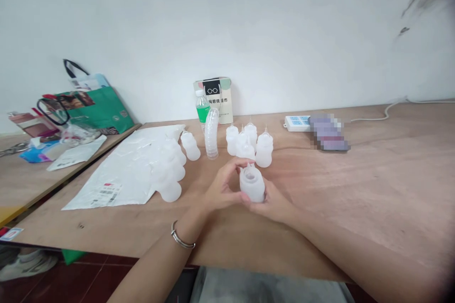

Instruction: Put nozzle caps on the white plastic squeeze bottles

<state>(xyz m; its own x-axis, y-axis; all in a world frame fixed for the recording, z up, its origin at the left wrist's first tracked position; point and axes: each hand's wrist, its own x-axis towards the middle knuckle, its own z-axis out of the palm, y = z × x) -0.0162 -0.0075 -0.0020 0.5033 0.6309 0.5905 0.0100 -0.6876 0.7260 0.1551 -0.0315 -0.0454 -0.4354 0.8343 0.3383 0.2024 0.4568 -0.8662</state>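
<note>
My left hand [224,185] and right hand [275,202] hold a translucent plastic container [252,190] between them, near side of the standing bottles [265,150]; it seems tilted toward me, though blurred.

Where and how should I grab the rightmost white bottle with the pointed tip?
I'd grip the rightmost white bottle around its waist, coming from the right with the right hand: it stands upright and appears to narrow there, its thin tip looks a poor hold, and neighbouring bottles crowd its left.

Container [253,189] between 2 hands [221,188], paper bag [226,112] behind
</note>
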